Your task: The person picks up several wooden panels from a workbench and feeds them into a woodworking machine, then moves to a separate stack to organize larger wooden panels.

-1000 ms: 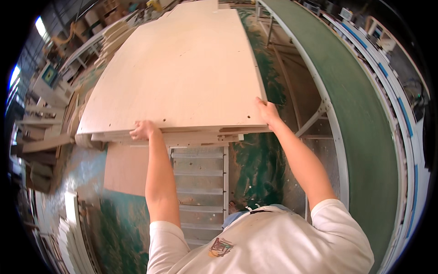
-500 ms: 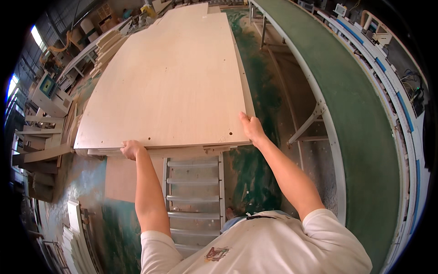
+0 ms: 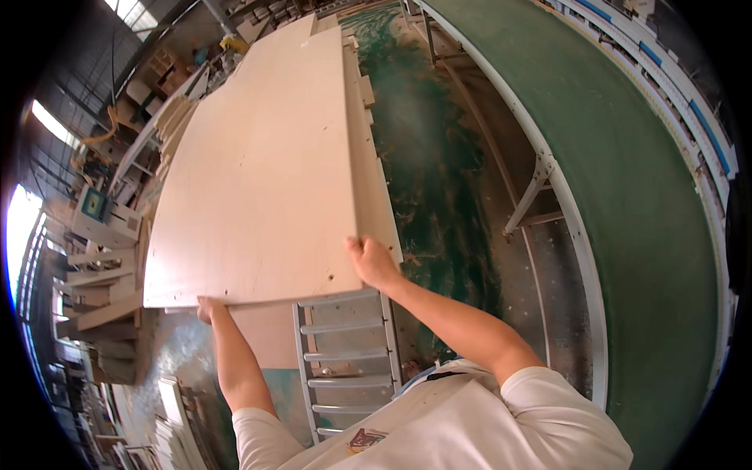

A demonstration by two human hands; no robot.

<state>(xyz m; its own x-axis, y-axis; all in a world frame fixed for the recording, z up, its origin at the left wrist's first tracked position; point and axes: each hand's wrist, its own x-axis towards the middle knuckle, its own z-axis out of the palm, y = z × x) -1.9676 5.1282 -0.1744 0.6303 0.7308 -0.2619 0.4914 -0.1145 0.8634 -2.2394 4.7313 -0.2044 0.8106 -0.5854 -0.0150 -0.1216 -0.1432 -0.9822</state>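
Note:
A large pale wooden panel [image 3: 258, 172] with small drilled holes lies on top of a stack, its long side running away from me. My left hand [image 3: 208, 309] grips the near edge, thumb on top and fingers underneath. At the near right corner my right hand [image 3: 371, 262] is closed around the side edge, thumb lying on the upper face. Along the right, the panels beneath [image 3: 384, 204] stick out past the top one. Both hands' fingertips are hidden under the panel.
A metal roller conveyor [image 3: 348, 356] stands below the near edge, in front of my body. To the right runs a long green belt conveyor [image 3: 595, 157] on metal legs. Wood offcuts [image 3: 102, 301] and a machine with a screen [image 3: 102, 211] are at the left; white strips [image 3: 176, 423] stand lower left.
The top panel has shifted left and toward me, uncovering more of the panels beneath on its right. Both hands have moved with it, still gripping. The view has also turned somewhat.

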